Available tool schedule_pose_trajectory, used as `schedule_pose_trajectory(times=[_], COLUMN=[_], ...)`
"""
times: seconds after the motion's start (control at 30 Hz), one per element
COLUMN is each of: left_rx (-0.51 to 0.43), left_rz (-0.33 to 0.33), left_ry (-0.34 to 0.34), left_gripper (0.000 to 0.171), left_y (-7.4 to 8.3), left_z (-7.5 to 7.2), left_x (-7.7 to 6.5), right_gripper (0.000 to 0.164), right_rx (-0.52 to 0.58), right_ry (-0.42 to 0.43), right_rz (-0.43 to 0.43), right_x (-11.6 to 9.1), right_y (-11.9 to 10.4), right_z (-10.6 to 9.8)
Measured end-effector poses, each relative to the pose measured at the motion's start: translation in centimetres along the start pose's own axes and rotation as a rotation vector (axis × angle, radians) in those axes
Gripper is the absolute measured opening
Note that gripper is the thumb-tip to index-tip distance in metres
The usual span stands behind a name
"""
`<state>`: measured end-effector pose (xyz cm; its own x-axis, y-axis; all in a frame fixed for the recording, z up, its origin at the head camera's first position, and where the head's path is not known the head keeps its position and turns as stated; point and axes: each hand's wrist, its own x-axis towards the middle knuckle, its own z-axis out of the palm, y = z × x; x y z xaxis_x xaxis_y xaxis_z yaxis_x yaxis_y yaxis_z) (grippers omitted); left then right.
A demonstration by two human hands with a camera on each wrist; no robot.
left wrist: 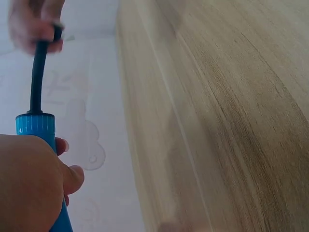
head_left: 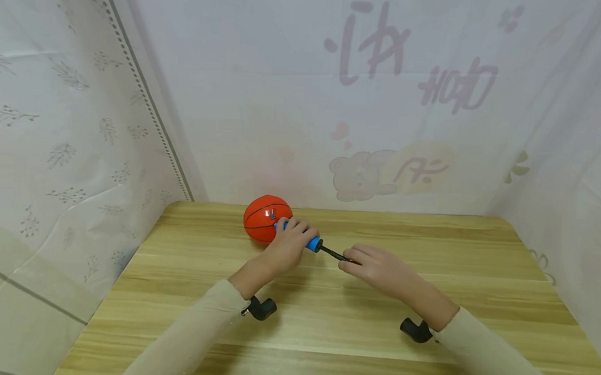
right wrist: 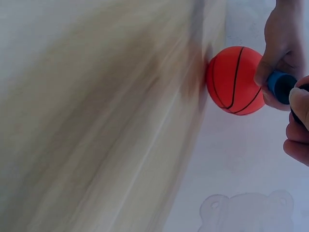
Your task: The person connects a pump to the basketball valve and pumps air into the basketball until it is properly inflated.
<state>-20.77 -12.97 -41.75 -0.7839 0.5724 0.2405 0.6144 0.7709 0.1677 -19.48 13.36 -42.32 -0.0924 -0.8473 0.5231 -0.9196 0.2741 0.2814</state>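
Note:
An orange-red toy basketball [head_left: 262,216] with black lines sits near the table's back edge. My left hand [head_left: 287,246] grips the blue barrel of a hand air pump [head_left: 314,244]. The barrel's far end meets or overlaps the ball in the head view; I cannot tell whether a needle sits in it. A black rod [left wrist: 37,79] runs out of the barrel toward my right hand [head_left: 377,267]. The right fingers [right wrist: 299,104] pinch the black handle at the rod's end, mostly covered by them. In the right wrist view, the ball [right wrist: 234,79] appears beside the left hand.
The wood-grain table [head_left: 325,326] stretches in front of both arms. Behind it hangs a pale cloth [head_left: 264,98] printed with a bear and lettering, with more cloth at both sides. Black wrist mounts [head_left: 263,309] stick out beneath both forearms.

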Motion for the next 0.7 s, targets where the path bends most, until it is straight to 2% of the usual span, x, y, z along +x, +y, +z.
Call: schedule_pose_trajectory(times=[0.1, 0.27, 0.4, 0.57, 0.7], left_rx=[0.006, -0.002, 0.013, 0.029, 0.028], left_rz=[0.003, 0.015, -0.003, 0.0, 0.001], left_ry=[-0.003, 0.004, 0.015, 0.018, 0.021], left_gripper=[0.036, 0.034, 0.034, 0.031, 0.031], left_y=[0.3, 0.7, 0.6, 0.0, -0.5], left_z=[0.2, 0.3, 0.3, 0.3, 0.2], left_x=[0.1, 0.1, 0.0, 0.0, -0.2], right_gripper=[0.04, 0.008, 0.008, 0.038, 0.043], right_rx=[-0.01, -0.031, -0.043, -0.032, -0.021], right_ry=[-0.025, -0.054, -0.049, 0.005, 0.049], right_rz=[0.003, 0.007, 0.005, -0.017, -0.036], right_x=[0.9, 2.0, 2.5, 2.0, 0.8], right_y=[0.3, 0.5, 0.7, 0.6, 0.2], right_z=[0.6, 1.3, 1.6, 1.5, 0.5])
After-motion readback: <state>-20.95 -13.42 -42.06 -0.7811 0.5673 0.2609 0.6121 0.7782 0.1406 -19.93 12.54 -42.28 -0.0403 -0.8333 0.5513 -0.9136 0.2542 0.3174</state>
